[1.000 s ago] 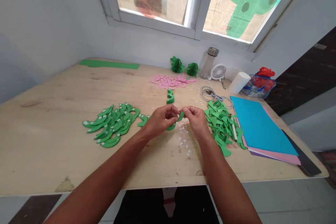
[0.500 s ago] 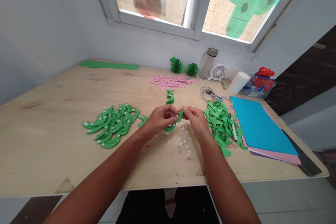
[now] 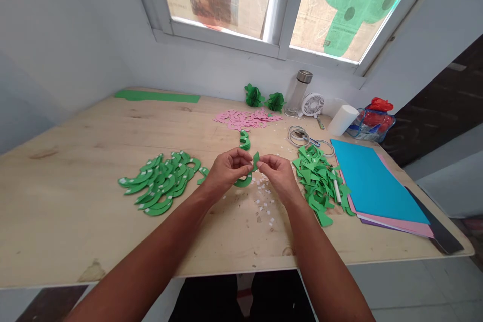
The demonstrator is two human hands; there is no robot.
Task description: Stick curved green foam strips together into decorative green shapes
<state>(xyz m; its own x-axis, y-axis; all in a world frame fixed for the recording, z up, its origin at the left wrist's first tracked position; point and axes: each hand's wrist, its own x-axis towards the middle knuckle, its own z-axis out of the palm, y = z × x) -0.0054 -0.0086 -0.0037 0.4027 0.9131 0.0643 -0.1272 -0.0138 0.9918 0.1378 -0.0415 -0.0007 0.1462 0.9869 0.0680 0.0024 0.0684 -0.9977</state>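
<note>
Between my two hands, over the middle of the table, is a green curved paper piece (image 3: 255,159), its pointed end sticking up. The fingers of my left hand (image 3: 231,167) pinch it from one side. My right hand (image 3: 278,172) pinches it from the other, thumb and forefinger together. Just under my left fingertips shows another green curved piece (image 3: 244,181) with a white square on it; whether it is joined to the held one is unclear. Small white paper squares (image 3: 264,192) lie scattered below my right hand. Beyond my hands sits a short green stack (image 3: 245,140).
At left is a heap of green curved pieces (image 3: 162,181) with white tabs. Green scraps (image 3: 319,181) and a white pen (image 3: 336,191) lie at right, beside blue sheets (image 3: 373,181). Tape rolls (image 3: 299,136), pink cutouts (image 3: 245,118), a bottle (image 3: 300,93) and a fan (image 3: 313,104) stand farther back.
The green piece between my fingertips has turned more upright and shifted slightly left. My right hand has moved a little left with it. The heaps look the same.
</note>
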